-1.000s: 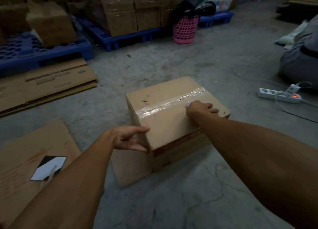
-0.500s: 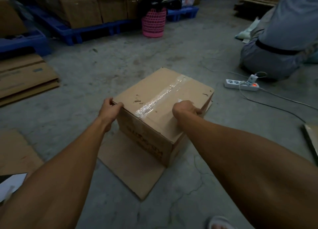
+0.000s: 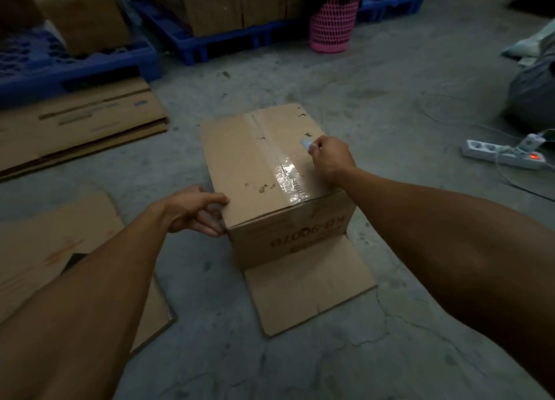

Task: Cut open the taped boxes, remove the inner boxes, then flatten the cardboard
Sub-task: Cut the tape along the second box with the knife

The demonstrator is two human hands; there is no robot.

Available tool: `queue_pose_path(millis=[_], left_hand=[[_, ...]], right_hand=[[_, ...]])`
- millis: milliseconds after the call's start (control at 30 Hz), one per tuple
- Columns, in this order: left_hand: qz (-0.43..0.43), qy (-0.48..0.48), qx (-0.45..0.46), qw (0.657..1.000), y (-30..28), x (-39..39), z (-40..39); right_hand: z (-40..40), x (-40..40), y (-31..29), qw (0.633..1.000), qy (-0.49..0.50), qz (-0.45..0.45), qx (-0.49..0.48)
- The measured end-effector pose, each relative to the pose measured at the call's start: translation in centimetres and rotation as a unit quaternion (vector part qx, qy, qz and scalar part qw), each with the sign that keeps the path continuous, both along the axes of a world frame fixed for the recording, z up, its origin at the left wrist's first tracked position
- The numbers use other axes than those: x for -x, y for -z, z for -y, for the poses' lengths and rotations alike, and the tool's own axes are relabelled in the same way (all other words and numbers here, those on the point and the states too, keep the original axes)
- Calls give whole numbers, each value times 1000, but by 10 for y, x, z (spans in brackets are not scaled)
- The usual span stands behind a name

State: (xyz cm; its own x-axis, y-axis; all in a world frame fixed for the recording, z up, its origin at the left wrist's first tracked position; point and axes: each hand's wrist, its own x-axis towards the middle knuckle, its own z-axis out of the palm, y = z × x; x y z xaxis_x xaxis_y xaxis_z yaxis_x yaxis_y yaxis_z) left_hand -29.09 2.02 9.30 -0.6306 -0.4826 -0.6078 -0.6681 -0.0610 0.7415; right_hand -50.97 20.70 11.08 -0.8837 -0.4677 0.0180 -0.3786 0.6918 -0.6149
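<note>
Sitting between the hands, taped box (image 3: pixel 264 171): left hand (image 3: pixel 195 209) grips its corner, right hand (image 3: pixel 332 156) pinches a small cutter (image 3: pixel 306 144)

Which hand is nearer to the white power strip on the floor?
Right. The right hand rests on the brown cardboard box, toward the white power strip; the left hand holds the box's opposite corner.

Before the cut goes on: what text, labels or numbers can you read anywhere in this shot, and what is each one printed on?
"KB-9007" then one more character, perhaps 8 or B: printed upside down on the near side of the taped box.
A fainter line above that code on the same side: too blurred to read.
Dark and blue marks on the flattened cardboard stack at left: too small to read.
Nothing else legible.
</note>
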Motion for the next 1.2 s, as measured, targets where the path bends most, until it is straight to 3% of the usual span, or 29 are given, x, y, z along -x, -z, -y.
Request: queue_pose_path(millis=[100, 167, 233, 300, 533, 733, 1000, 1200], left_hand=[[-27, 8, 198, 980, -2, 24, -12], [-23, 123, 359, 925, -9, 37, -23], [19, 295, 386, 874, -13, 47, -37], [90, 386, 394, 829, -9, 52, -48], [100, 378, 501, 772, 2, 61, -49], [78, 371, 536, 754, 10, 64, -53], [73, 341, 527, 775, 9, 96, -71], [78, 328, 521, 784, 8, 106, -73]], right_hand=[[-4, -4, -2, 998, -41, -34, -43], [-9, -4, -2, 996, -61, -33, -60], [-10, -6, 0, 993, -82, -23, -76], [-8, -10, 1, 990, -104, -13, -92], [10, -20, -4, 995, -73, -44, -48], [25, -21, -3, 995, -48, -69, -44], [27, -21, 1, 973, -49, -198, -109], [26, -14, 4, 970, -56, -200, -126]])
